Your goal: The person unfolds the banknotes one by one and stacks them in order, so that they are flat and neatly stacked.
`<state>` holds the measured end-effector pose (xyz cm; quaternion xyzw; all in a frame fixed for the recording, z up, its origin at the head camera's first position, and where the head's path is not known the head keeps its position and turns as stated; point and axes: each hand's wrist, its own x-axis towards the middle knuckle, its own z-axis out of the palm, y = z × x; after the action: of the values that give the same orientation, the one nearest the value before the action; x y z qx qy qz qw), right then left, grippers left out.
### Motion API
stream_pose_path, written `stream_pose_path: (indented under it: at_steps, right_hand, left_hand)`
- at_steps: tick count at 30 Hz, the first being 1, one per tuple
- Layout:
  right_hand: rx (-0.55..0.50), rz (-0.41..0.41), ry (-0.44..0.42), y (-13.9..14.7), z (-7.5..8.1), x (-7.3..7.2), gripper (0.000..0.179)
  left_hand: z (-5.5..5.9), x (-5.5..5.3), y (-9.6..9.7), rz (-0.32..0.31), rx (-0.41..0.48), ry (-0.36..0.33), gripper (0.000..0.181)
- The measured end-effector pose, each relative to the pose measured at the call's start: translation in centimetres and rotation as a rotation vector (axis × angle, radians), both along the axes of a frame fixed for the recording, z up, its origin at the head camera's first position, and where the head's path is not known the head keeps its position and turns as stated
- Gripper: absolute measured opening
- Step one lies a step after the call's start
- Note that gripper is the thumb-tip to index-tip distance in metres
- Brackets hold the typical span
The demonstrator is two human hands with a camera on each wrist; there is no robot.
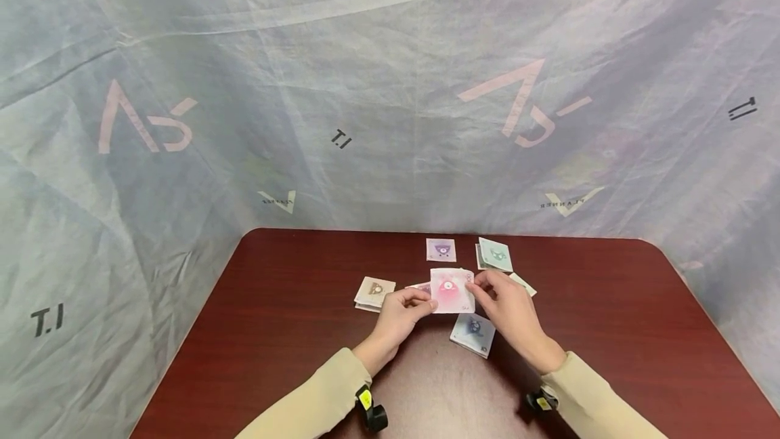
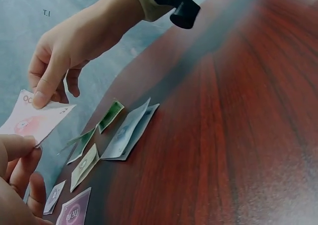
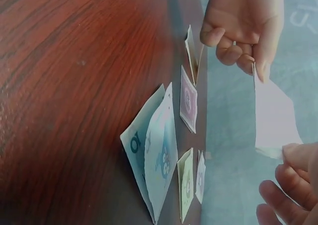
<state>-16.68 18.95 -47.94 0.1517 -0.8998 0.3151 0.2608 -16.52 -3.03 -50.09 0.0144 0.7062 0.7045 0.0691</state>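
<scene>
Hands at mid-bench: my left grip [image 1: 399,310] and right grip [image 1: 507,305] each pinch an edge of the pink card [image 1: 451,291], above the blue cards [image 1: 473,334].

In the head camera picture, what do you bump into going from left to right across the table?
Tan note → left hand → pink note held up between both hands → right hand → pale note poking out past the right hand.
</scene>
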Motion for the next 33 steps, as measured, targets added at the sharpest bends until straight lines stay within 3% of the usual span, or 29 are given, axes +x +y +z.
stream_pose_path:
  at_steps: [14, 23, 33]
  right_hand:
    - [-0.032, 0.024, 0.037, 0.4, -0.3, 0.0, 0.012]
    - [-0.144, -0.016, -0.002, 0.2, -0.5, 0.0, 0.018]
    - [-0.073, -0.012, 0.141, 0.5, -0.9, 0.0, 0.021]
  left_hand:
    - [-0.3, 0.3, 0.4, -0.032, -0.025, 0.005, 0.015]
    - [0.0, 0.3, 1.2, -0.020, 0.024, -0.002, 0.016]
    - [0.2, 0.5, 1.3, 0.004, 0.000, -0.018, 0.015]
